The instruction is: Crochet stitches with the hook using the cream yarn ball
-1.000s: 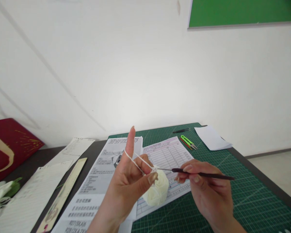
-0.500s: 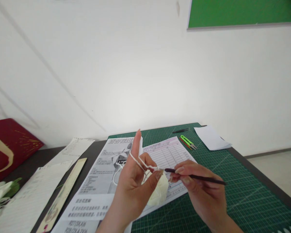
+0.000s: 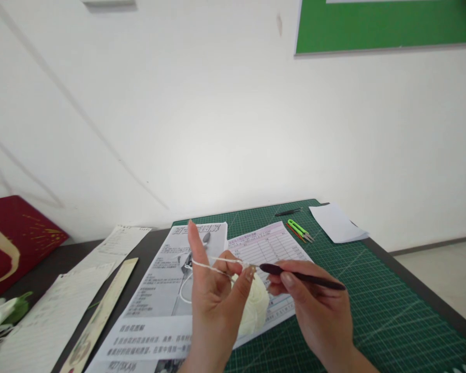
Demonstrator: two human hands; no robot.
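My left hand (image 3: 217,298) has its index finger raised with white yarn (image 3: 212,258) looped around it. Its thumb and a bent finger pinch a small bit of yarn work. My right hand (image 3: 320,303) grips a dark-handled crochet hook (image 3: 306,278), whose metal tip meets the yarn at my left fingertips. Behind and below the hands, a ball of pale cream yarn (image 3: 255,305) rests on the printed sheets, partly covered by my left hand. The stitches at the hook tip are too small to make out.
Printed sheets (image 3: 155,295) lie on a green cutting mat (image 3: 376,300). Green snips (image 3: 298,228), black tweezers (image 3: 288,212) and white paper (image 3: 336,223) sit farther back. At the left are a ruler (image 3: 101,316), handwritten pages (image 3: 66,305), a red bag (image 3: 27,233) and a white flower (image 3: 0,316).
My raised left index finger has swung left, stretching the yarn flatter. Both hands and the hook have shifted slightly left, and the camera view has tipped up a little.
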